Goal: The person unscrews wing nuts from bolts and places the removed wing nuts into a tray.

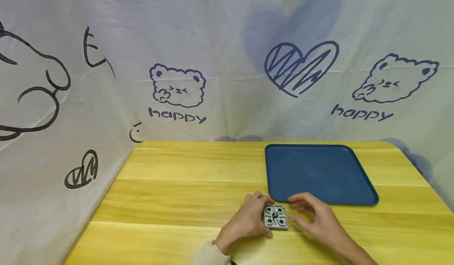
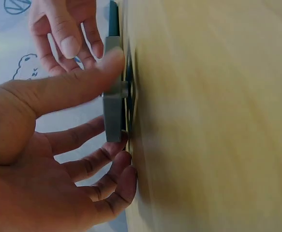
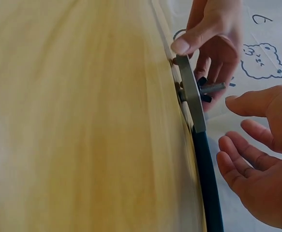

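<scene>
A square grey plate (image 1: 276, 220) with round holes near its corners lies low over the table, just in front of the tray. From its middle a threaded bolt (image 3: 216, 88) stands up, with a black wing-shaped nut (image 3: 206, 97) around its base. My left hand (image 1: 248, 215) holds the plate by its left side, thumb at the near edge and fingers at the far one; the left wrist view shows the plate (image 2: 112, 116) edge-on between them. To the right of the plate, my right hand (image 1: 320, 221) is apart from it, fingers and thumb spread and loosely bent, holding nothing.
A blue tray (image 1: 315, 174) with a raised rim lies at the back right of the yellow wooden table (image 1: 170, 202), its near edge close behind the plate. White cloth (image 1: 227, 60) with drawings hangs along the back and left sides.
</scene>
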A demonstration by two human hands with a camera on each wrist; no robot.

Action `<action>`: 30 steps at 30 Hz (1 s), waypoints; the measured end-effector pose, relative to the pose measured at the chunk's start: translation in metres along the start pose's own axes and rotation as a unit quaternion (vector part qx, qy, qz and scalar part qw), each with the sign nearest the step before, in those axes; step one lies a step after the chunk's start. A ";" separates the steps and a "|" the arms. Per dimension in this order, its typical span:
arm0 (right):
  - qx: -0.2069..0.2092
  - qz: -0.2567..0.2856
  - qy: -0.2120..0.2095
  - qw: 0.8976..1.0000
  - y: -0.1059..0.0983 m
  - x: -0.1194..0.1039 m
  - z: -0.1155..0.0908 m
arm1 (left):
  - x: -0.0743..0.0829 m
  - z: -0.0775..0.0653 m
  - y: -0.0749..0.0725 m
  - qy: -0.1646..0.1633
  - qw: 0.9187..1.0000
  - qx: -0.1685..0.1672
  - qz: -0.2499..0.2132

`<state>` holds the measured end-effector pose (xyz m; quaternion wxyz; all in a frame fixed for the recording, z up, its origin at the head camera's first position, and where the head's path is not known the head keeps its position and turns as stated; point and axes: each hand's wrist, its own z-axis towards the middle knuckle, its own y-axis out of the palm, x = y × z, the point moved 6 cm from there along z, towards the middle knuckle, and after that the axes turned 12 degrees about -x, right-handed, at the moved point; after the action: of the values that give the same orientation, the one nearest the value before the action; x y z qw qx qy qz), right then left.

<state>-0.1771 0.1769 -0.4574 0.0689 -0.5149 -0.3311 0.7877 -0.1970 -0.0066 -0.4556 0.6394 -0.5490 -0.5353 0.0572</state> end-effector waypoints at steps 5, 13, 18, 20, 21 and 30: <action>-0.008 0.011 0.008 1.000 0.007 -0.003 0.003 | 0.001 -0.003 -0.002 0.009 1.000 0.017 -0.009; -0.013 0.035 0.044 0.998 0.015 -0.006 0.009 | -0.002 -0.006 -0.010 0.035 0.998 0.046 -0.040; -0.023 0.059 0.071 0.995 0.017 -0.009 0.016 | -0.004 -0.005 -0.017 0.049 0.995 0.048 -0.073; -0.023 0.066 0.071 0.995 0.017 -0.011 0.019 | -0.003 -0.004 -0.021 0.061 0.994 0.047 -0.080; -0.021 0.070 0.071 0.995 0.016 -0.012 0.021 | -0.002 -0.003 -0.023 0.069 0.993 0.046 -0.082; -0.021 0.119 0.130 0.984 0.015 -0.014 0.031 | 0.001 -0.004 -0.036 0.108 0.985 0.044 -0.127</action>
<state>-0.1937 0.1454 -0.4478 0.0064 -0.6500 -0.2719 0.7096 -0.2120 -0.0230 -0.4265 0.7189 -0.4505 -0.5259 -0.0607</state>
